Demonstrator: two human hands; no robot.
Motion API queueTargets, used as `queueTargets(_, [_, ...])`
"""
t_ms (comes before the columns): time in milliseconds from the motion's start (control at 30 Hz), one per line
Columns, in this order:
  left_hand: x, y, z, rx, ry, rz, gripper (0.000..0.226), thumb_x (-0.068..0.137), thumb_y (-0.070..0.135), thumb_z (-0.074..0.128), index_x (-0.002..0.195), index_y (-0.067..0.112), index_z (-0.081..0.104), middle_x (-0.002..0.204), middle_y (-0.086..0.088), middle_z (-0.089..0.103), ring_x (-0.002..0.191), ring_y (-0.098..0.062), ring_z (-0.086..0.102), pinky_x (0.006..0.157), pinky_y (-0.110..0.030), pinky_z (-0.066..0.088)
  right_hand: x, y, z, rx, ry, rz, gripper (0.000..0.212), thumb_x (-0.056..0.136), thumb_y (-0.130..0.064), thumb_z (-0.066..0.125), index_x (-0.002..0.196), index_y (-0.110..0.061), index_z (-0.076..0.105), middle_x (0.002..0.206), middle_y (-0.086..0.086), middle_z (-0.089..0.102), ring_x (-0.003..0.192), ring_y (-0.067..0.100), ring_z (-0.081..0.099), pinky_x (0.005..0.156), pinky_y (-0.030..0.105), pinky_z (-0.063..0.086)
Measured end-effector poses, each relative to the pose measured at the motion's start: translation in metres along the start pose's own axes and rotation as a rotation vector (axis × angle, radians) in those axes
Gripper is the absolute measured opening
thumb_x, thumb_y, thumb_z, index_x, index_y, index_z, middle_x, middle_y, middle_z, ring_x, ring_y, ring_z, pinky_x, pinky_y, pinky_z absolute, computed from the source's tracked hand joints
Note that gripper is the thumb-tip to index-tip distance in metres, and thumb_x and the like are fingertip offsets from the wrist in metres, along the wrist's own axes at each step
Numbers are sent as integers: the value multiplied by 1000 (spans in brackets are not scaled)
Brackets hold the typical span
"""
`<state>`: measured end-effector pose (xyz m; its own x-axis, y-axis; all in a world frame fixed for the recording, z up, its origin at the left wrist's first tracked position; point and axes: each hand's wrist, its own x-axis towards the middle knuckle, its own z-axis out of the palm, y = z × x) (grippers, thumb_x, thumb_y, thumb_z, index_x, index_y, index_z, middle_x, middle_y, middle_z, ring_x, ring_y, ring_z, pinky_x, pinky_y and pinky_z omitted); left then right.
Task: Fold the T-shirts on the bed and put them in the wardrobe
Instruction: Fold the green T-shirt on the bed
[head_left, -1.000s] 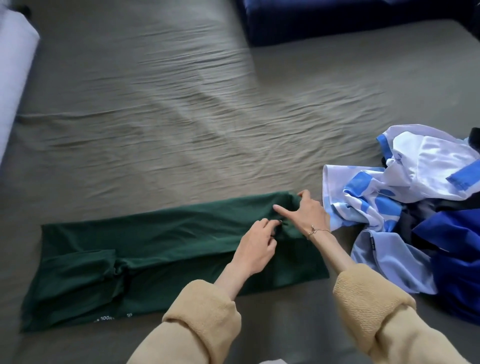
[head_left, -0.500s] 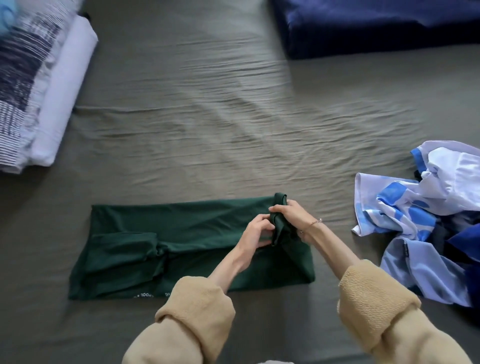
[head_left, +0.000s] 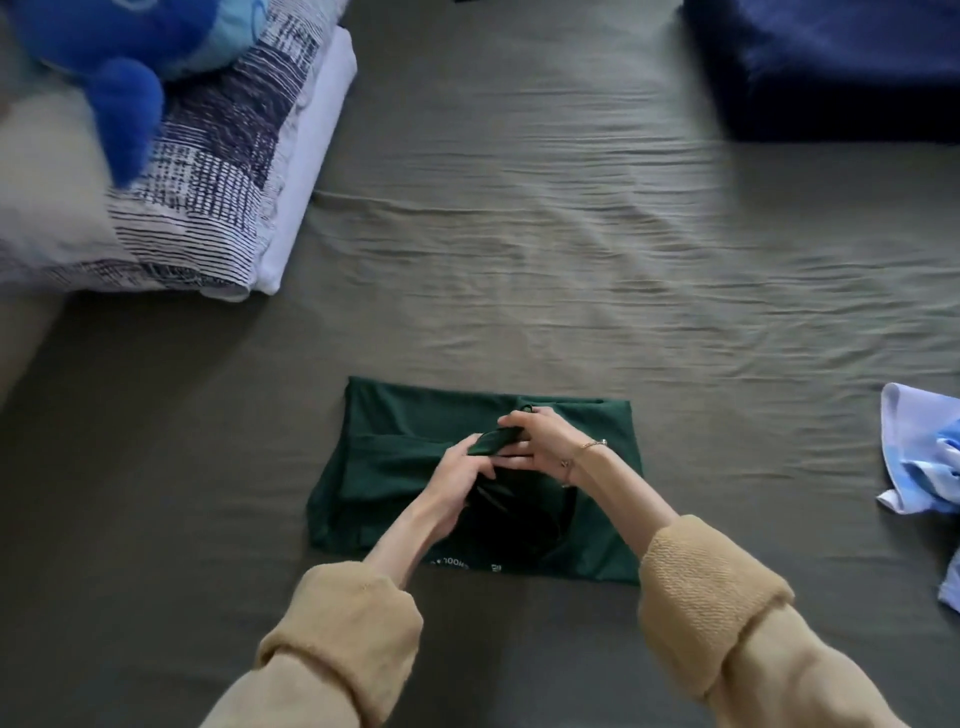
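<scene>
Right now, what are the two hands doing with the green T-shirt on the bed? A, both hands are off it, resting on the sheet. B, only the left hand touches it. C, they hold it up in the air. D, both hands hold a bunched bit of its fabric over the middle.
D: the left hand and the right hand both grip a gathered fold of the green T-shirt, which lies on the bed sheet.

Open sheet (head_left: 519, 249) beyond and left of the green shirt (head_left: 395, 457) gives wide passage, bounded far left by stacked bedding (head_left: 249, 156) under a blue plush (head_left: 124, 78), far right by a navy pillow (head_left: 831, 62), near right by blue-white shirts (head_left: 924, 447).
</scene>
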<state>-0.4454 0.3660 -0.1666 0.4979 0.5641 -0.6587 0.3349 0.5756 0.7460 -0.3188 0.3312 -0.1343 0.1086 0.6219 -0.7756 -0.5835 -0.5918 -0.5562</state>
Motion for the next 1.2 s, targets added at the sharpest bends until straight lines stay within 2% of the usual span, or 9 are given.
queueTargets(233, [15,1,-87,-82,309,0,31,80,-13,38,84,9,60,85,-11,62,86,-26,53,82,-36,45,38,15,63,-198,-12,-62,44,93,-14,54,130,-15,30,79,5,62,66,12,60,60,22,49])
queueTargets(400, [27,0,-117,-7,483,-42,16,90,0,44,94,8,58,97,-5,54,99,-21,46,80,-29,40,56,33,57,-593,223,-218,19,84,-7,60,103,-9,57,79,5,64,55,7,54,49,12,46])
queueTargets(600, [15,-3,-119,369,709,183,17,90,18,58,98,17,43,93,1,50,82,-19,49,67,-28,34,58,39,42,-878,434,-458,14,78,-6,60,84,-19,56,77,-2,61,75,15,55,75,29,45])
queueTargets(667, [9,-8,-118,515,627,341,18,86,24,64,89,17,48,90,1,54,80,-18,52,66,-30,38,60,38,42,-925,399,-507,14,81,-5,56,87,-17,58,81,0,63,78,20,58,76,32,46])
queueTargets(767, [4,-16,-117,773,355,283,35,81,54,63,74,21,57,80,9,57,85,-13,52,76,-34,43,65,34,52,-1032,346,-470,8,87,-25,60,91,-18,62,81,-2,65,85,22,62,74,31,46])
queueTargets(900, [2,-22,-119,1153,272,273,39,81,59,59,95,23,63,88,12,46,100,-12,46,85,-33,31,78,32,73,-1278,381,-400,33,86,-49,58,105,-21,58,102,3,66,99,25,61,77,32,43])
queueTargets(1000, [-3,-23,-131,1050,232,252,34,86,50,60,100,20,65,89,12,49,104,-15,49,89,-33,30,88,32,87,-1398,373,-411,38,90,-39,57,121,-19,46,112,9,63,104,31,59,76,34,41])
queueTargets(1133, [-10,-24,-156,846,158,107,48,86,50,61,124,20,61,127,8,60,127,-14,46,109,-35,23,97,24,97,-1335,346,-466,20,90,-30,57,105,-16,58,107,10,65,100,31,60,77,34,43])
queueTargets(1200, [-15,-24,-169,803,98,64,46,86,51,61,122,24,62,123,10,63,123,-11,50,113,-38,20,101,21,105,-1233,258,-528,19,90,-30,58,101,-15,60,102,5,68,98,27,60,80,33,39])
